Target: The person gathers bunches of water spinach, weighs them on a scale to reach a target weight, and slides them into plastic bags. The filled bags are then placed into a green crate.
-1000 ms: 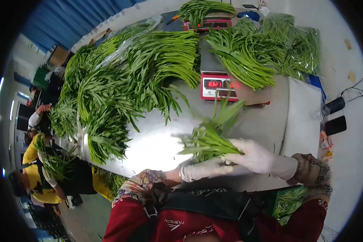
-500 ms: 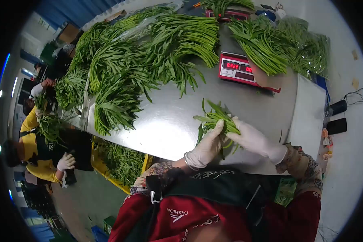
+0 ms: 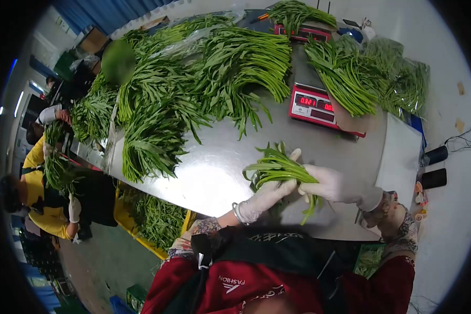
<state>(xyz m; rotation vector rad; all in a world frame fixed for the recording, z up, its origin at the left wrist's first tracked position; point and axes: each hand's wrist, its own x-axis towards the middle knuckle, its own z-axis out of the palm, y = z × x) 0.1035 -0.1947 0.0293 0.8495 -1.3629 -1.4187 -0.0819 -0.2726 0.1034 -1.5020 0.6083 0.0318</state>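
Note:
A small bunch of water spinach (image 3: 282, 170) is held above the near side of the steel table, its leaves toward the left and cut stems toward the right. My gloved left hand (image 3: 269, 198) is closed around the bunch from below, with the thumb raised behind the stems. My gloved right hand (image 3: 327, 183) is closed on the stem ends, and a few bent stems hang beneath its fingers. Beyond my hands, a red digital scale (image 3: 313, 112) reads 0.321, and a larger bunch of water spinach (image 3: 345, 78) lies over its right part.
Large piles of water spinach (image 3: 162, 99) cover the table's (image 3: 214, 162) left and far sides. A second red scale (image 3: 306, 32) stands at the back, loaded with greens. A yellow crate (image 3: 123, 212) of greens sits at lower left. A co-worker in yellow (image 3: 34, 157) holds greens at far left.
The bunch in my hands has tilted, and its stems now show more, some hanging down. The scale display went from 0.322 to 0.321. The co-worker's lower hand has moved up toward their greens.

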